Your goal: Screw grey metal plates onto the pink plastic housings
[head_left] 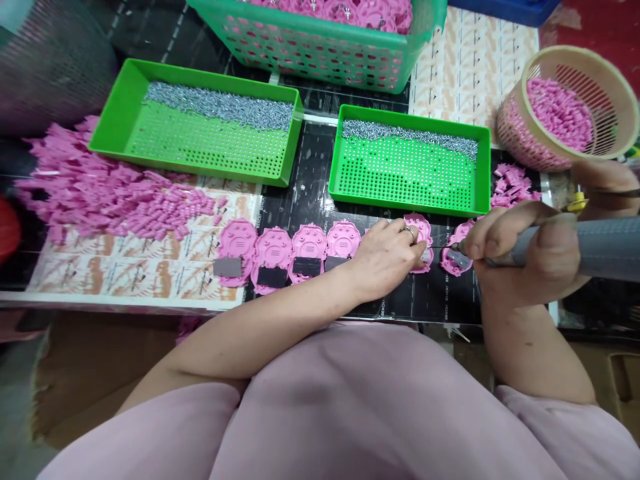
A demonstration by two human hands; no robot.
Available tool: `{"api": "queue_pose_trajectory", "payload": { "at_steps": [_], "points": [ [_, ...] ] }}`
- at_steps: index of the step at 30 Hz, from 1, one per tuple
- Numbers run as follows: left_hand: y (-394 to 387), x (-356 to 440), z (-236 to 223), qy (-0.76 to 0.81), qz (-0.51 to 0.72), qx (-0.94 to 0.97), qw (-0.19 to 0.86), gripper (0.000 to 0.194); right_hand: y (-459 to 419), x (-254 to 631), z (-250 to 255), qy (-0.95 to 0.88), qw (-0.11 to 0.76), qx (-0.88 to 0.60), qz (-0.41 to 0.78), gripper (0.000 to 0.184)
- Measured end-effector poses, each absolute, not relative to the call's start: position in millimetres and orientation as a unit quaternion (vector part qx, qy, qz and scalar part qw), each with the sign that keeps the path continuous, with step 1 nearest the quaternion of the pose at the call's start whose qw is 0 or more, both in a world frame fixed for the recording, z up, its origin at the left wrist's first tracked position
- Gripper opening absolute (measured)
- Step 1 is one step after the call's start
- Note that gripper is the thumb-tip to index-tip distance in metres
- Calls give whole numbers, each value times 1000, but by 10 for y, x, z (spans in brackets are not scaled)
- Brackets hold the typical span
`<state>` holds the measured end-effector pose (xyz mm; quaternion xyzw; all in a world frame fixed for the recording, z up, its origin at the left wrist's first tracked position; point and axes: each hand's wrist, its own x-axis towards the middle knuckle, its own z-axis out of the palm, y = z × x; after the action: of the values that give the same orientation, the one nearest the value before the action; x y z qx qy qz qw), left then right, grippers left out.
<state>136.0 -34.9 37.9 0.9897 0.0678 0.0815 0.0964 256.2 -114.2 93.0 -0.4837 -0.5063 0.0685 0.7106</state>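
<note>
Reaching over pink cases (273, 248) on a desk (313, 167), with a screwdriver (607, 247) at right.
From the left: past a heap of pink pieces (115, 193) and a green tray (200, 143) of screws (225, 107) to the row; left hand (385, 257) laid palm down, fingers bent over one case (424, 228), cannot tell whether pinching it; right hand (523, 277) wrapped round the screwdriver, thin tip aimed at that case; beyond, to a round basket (617, 117).
</note>
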Motion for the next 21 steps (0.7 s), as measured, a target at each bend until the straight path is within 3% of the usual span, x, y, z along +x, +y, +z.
{"api": "queue_pose_trajectory", "payload": {
  "at_steps": [13, 15, 17, 19, 21],
  "points": [
    [-376, 1380, 375, 72, 86, 988, 111, 19, -1140, 2566, 870, -508, 699, -481, 145, 35],
    [-375, 1378, 379, 71, 89, 987, 115, 19, -1152, 2567, 849, -509, 700, -477, 152, 25],
    [-370, 1377, 379, 68, 90, 987, 116, 18, -1162, 2580, 839, -507, 709, -466, 153, 2],
    [-366, 1374, 373, 65, 92, 987, 112, 18, -1149, 2628, 853, -508, 712, -462, 146, 25],
    [-364, 1371, 362, 61, 91, 988, 104, 17, -1092, 2724, 886, -495, 723, -466, 122, 32]
  ]
}}
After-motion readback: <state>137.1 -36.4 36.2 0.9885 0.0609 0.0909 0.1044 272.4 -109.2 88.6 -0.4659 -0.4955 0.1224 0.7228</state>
